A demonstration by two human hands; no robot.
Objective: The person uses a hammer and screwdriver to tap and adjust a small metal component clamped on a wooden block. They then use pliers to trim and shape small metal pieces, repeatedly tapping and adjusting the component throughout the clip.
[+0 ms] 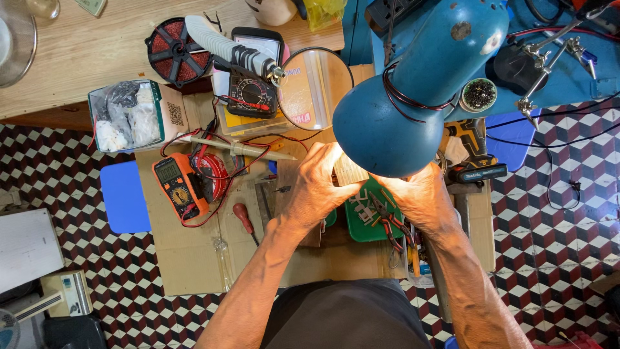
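My left hand [318, 187] and my right hand [420, 197] are raised together under a blue desk lamp [413, 90]. Between the fingers of both hands is a small pale ribbed block [349, 171], lit brightly by the lamp. The lamp's shade hides part of the block and of my right fingers. Below the hands lies a green tray [361, 226] with red-handled pliers [387, 223] on it.
An orange multimeter [179, 187] with red leads lies at the left on cardboard. A black multimeter [248, 94], a round magnifier [316, 87], a red wire spool [175, 52], a red-handled screwdriver [244, 220] and a cordless drill [475, 155] surround the work spot.
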